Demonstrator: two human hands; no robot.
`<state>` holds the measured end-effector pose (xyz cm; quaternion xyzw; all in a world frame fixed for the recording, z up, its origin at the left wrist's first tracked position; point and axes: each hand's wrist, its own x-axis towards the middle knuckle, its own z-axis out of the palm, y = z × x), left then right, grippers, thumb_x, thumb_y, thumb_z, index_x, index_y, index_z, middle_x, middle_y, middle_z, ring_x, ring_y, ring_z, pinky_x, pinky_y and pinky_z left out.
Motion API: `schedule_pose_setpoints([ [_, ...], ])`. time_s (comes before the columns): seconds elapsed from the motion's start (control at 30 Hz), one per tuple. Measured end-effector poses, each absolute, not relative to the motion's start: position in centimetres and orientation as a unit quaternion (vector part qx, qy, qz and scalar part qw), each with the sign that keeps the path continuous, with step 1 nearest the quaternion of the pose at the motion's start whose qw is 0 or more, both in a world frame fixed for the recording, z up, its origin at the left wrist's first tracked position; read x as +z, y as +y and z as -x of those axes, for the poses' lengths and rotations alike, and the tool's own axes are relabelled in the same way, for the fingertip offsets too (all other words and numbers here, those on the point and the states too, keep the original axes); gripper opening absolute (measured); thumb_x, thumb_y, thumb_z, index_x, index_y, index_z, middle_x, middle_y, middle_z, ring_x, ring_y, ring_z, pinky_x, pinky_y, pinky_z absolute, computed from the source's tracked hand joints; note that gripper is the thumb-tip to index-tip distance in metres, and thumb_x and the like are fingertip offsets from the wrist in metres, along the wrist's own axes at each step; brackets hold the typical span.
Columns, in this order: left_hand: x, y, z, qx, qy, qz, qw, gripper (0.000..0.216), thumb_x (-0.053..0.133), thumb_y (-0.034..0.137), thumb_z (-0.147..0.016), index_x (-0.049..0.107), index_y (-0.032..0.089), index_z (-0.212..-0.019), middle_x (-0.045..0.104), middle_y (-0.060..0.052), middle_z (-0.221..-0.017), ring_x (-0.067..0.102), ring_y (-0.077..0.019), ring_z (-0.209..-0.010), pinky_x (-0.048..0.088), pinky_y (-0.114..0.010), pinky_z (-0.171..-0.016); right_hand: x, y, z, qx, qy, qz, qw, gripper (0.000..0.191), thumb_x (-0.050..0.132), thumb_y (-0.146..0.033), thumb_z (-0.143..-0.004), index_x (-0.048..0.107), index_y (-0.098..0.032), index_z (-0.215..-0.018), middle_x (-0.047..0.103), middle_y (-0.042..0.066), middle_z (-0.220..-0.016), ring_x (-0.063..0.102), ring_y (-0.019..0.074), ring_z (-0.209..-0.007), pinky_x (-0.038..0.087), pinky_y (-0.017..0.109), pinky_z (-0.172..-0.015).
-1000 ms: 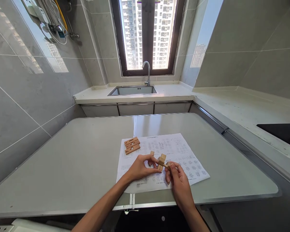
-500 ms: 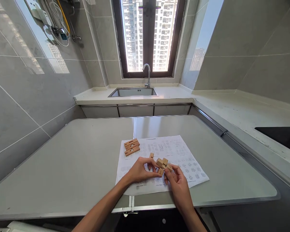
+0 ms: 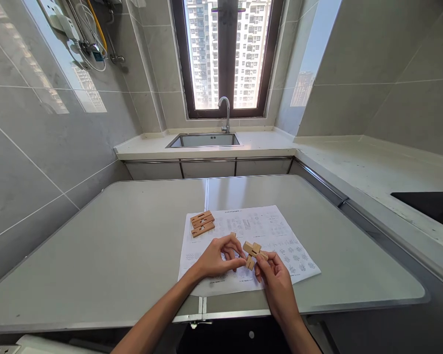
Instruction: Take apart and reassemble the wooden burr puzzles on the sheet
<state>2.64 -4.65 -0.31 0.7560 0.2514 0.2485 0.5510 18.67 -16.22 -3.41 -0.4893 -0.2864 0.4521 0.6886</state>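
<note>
My right hand (image 3: 279, 281) pinches a wooden burr puzzle (image 3: 251, 250) between thumb and fingers. Light-coloured notched sticks cross one another in it, and one end points down toward the paper. Just left of the puzzle, my left hand (image 3: 218, 256) has its thumb and fingers curved apart, tips close to the lower stick; whether they touch it is hard to see. Behind the left fingers a small wooden block (image 3: 233, 235) shows only its top. Under both hands lies a white sheet (image 3: 269, 216) printed with puzzle diagrams.
Several browner, slotted wooden pieces (image 3: 203, 223) lie side by side on the sheet's upper left. The sheet rests on a pale folding table (image 3: 133, 236) with a centre seam. Beyond are a counter with a sink (image 3: 206, 141) and faucet (image 3: 227, 113); another counter (image 3: 372, 162) runs along the right.
My left fingers have come off the puzzle's lower stick. My right hand has moved the puzzle slightly right and turned it a little. Left fingers now cover more of the small block.
</note>
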Motion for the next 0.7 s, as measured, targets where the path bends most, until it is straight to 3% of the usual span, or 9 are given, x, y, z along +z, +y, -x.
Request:
schedule_pose_setpoints([
  [0.1,-0.1,-4.6,-2.7,0.278,0.252,-0.746,0.550,0.041,0.069,0.049,-0.094,0.061,0.016,-0.118,0.073,-0.003,-0.082,0.065,-0.0114,-0.056,0.049,-0.023,-0.060,-3.0,-16.5,-18.5,0.467,-0.313,0.482,0.672,0.038,0.078,-0.056,-0.086,0.060,-0.022,-0.085,0.055,-0.002,-0.065,0.047,0.0155,-0.062,0.042,0.028,-0.062],
  [0.2,0.2,-4.6,-2.7,0.255,0.248,-0.762,0.541,0.042,0.060,0.050,-0.100,0.065,0.017,-0.125,0.070,-0.002,-0.082,0.060,-0.0097,-0.056,0.047,-0.022,-0.059,-2.6,-16.8,-18.2,0.487,-0.349,0.472,0.647,0.038,0.079,-0.054,-0.086,0.059,-0.022,-0.087,0.061,-0.001,-0.071,0.049,0.0151,-0.062,0.042,0.027,-0.060],
  [0.37,0.3,-4.7,-2.7,0.228,0.270,-0.776,0.523,0.040,0.060,0.050,-0.099,0.077,0.014,-0.101,0.070,-0.004,-0.080,0.058,-0.0114,-0.063,0.047,-0.023,-0.063,-2.2,-17.0,-18.1,0.503,-0.369,0.473,0.622,0.041,0.079,-0.058,-0.084,0.061,-0.021,-0.090,0.062,-0.001,-0.069,0.052,0.0156,-0.060,0.044,0.027,-0.059],
  [0.53,-0.2,-4.8,-2.9,0.229,0.291,-0.739,0.563,0.038,0.066,0.051,-0.095,0.076,0.015,-0.098,0.068,-0.002,-0.074,0.055,-0.0109,-0.060,0.045,-0.022,-0.059,-2.5,-16.7,-18.1,0.482,-0.359,0.488,0.633,0.044,0.075,-0.063,-0.086,0.063,-0.021,-0.089,0.060,-0.001,-0.065,0.055,0.0168,-0.062,0.046,0.029,-0.063],
  [0.7,-0.5,-4.8,-3.1,0.230,0.292,-0.736,0.565,0.036,0.068,0.050,-0.094,0.075,0.014,-0.091,0.064,0.000,-0.069,0.055,-0.0114,-0.062,0.043,-0.023,-0.061,-2.5,-16.6,-18.1,0.479,-0.351,0.499,0.630,0.051,0.075,-0.064,-0.085,0.068,-0.020,-0.110,0.060,-0.001,-0.065,0.057,0.0186,-0.063,0.049,0.030,-0.064],
])
